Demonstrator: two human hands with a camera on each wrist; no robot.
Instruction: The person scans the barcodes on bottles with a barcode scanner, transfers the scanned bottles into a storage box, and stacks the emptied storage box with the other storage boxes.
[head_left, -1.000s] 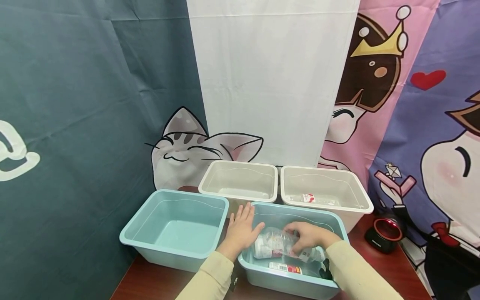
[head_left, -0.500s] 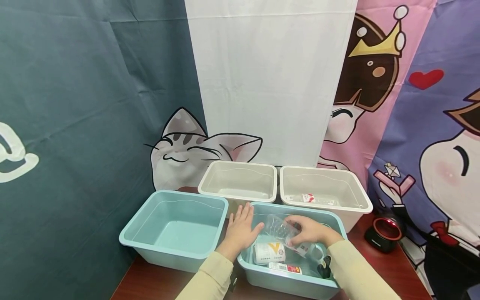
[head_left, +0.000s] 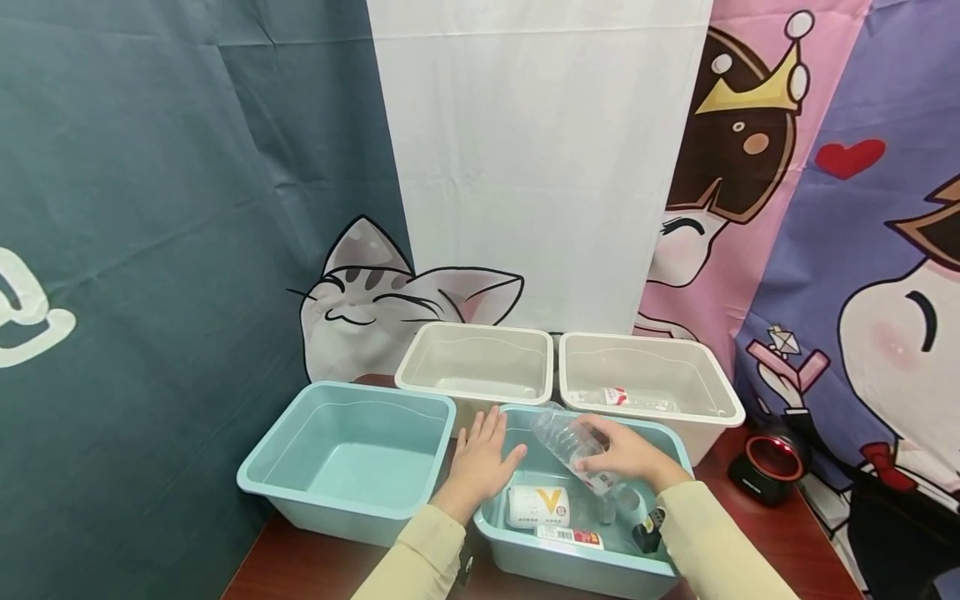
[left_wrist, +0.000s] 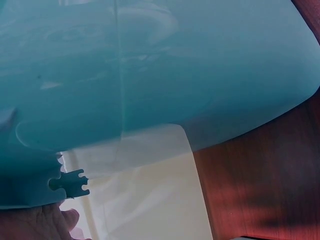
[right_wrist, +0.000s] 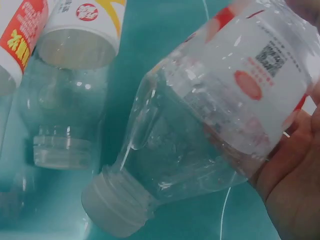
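My right hand (head_left: 633, 454) grips a clear plastic bottle (head_left: 557, 435) tilted above the right blue bin (head_left: 570, 568). In the right wrist view, this bottle (right_wrist: 200, 125) points its pale cap (right_wrist: 116, 200) down to the left; its label carries a QR code. My left hand (head_left: 480, 462) rests with straight fingers at the left rim of the same bin. Inside lie a bottle with a white label and yellow V (head_left: 538, 506) and a bottle with a red-and-white label (head_left: 567, 536). A small black object (head_left: 647, 532) shows near my right sleeve; its kind is unclear.
Another blue bin (head_left: 345, 500) stands to the left. Behind are two cream bins, a left one (head_left: 480, 393) and a right one (head_left: 652, 417); a clear bottle with a red label (head_left: 618, 397) lies in the right one. A black device (head_left: 768, 471) stands at the table's right.
My right hand has lifted the clear bottle off the other bottles and tipped its base up and away. The white-labelled bottle beneath is now uncovered. My left hand stays put.
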